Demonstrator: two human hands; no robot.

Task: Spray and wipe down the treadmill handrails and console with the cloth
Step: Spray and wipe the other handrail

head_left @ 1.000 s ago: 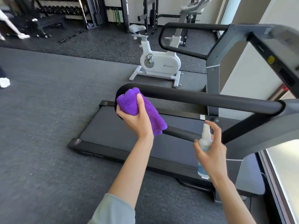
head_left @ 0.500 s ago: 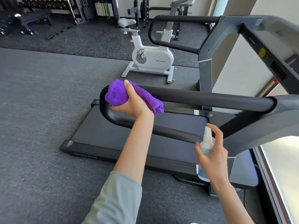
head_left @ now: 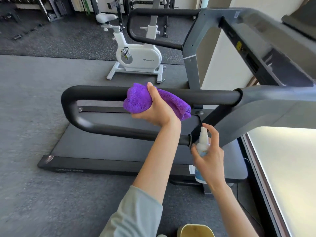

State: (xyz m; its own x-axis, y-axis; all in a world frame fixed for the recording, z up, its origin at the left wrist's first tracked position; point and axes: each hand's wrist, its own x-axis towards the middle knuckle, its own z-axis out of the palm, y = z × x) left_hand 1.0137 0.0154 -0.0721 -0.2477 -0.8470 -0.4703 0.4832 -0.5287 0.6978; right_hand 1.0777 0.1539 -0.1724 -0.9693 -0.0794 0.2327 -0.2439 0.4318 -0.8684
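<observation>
on the gym floor (head_left: 30, 103), the left hand (head_left: 153, 110) grips the purple cloth (head_left: 136, 98) around the near handrail (head_left: 205, 96) while the right hand (head_left: 210, 156) holds the spray bottle (head_left: 203, 144); loose cloth could slip off.

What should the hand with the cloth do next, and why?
Probably slide the cloth right along the top bar of the near handrail, toward the joint. The left hand grips the cloth round that bar about midway, and bare bar lies ahead. The right hand holds the spray bottle low, beside the lower bar.
</observation>
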